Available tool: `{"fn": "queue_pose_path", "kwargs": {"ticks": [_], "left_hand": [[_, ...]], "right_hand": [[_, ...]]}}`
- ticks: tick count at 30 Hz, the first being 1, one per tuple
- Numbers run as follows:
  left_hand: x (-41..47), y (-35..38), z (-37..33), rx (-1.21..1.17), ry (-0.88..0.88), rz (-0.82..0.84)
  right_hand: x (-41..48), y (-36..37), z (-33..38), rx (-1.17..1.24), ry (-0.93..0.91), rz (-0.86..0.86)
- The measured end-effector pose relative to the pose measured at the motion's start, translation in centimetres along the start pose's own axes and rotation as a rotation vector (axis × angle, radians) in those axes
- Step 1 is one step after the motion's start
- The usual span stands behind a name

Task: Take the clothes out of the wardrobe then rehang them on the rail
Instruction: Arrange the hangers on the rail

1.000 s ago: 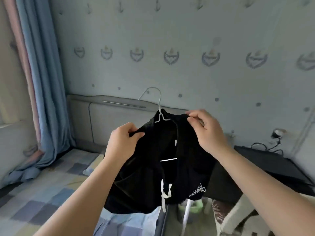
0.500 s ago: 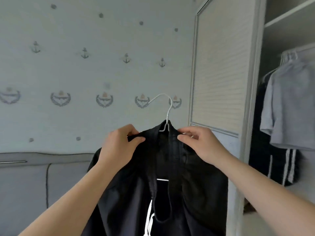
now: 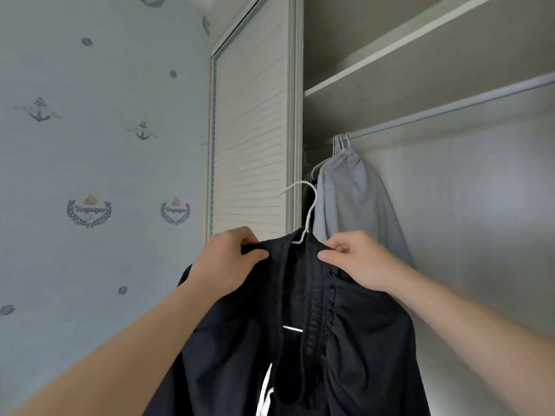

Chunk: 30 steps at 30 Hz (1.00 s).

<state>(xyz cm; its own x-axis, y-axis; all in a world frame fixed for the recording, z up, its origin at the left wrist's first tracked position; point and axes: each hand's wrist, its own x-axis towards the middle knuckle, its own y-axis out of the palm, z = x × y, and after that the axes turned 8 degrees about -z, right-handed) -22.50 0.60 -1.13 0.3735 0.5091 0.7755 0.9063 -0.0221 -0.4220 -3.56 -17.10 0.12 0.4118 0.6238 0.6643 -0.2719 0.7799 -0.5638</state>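
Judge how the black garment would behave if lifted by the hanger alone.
Probably floppy: the garment sags in deep folds. Likely light: the left hand and right hand hold it by pinches. It might slip off the thin wire hanger.

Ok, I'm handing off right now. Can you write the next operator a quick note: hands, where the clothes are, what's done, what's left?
Left hand: grips the top of the black garment, left of the hanger hook.
Right hand: pinches the same top edge, right of the hook.
Done: the black garment is on its hanger, held up at the open wardrobe, below the rail.
A grey garment hangs at the rail's left end.
Left: lift the hook onto the rail, then let go.
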Motion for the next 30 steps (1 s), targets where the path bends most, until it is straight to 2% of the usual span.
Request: {"fn": "queue_pose_path", "kwargs": {"ticks": [9,14,17,20,25,27,30], "left_hand": [[9.8,11.2,-4.3,-0.047,0.22,0.098],[14.2,17.5,-7.1,-0.121,0.341,0.147],[16.3,20.7,-8.3,-0.148,0.425,0.147],[18.0,22.8,-9.0,-0.211,0.489,0.171],[19.9,23.4,-9.9,-0.495,0.571,0.301],[20.6,23.1,-10.0,-0.595,0.569,0.377],[21.6,22.5,-10.2,-0.667,0.477,0.56]], "right_hand": [[4.2,-8.8,-3.6,-0.413,0.084,-0.206],[6.6,-12.6,-4.5,-0.591,0.218,-0.262],[8.3,-14.7,-4.9,-0.617,0.344,-0.314],[10.0,-15.9,-5.2,-0.481,0.495,-0.42],[13.4,-15.0,-6.4,-0.04,0.702,-0.587],[15.1,-13.9,-7.5,0.156,0.744,-0.609],[17.7,-12.5,-9.2,0.459,0.777,-0.595]]}}
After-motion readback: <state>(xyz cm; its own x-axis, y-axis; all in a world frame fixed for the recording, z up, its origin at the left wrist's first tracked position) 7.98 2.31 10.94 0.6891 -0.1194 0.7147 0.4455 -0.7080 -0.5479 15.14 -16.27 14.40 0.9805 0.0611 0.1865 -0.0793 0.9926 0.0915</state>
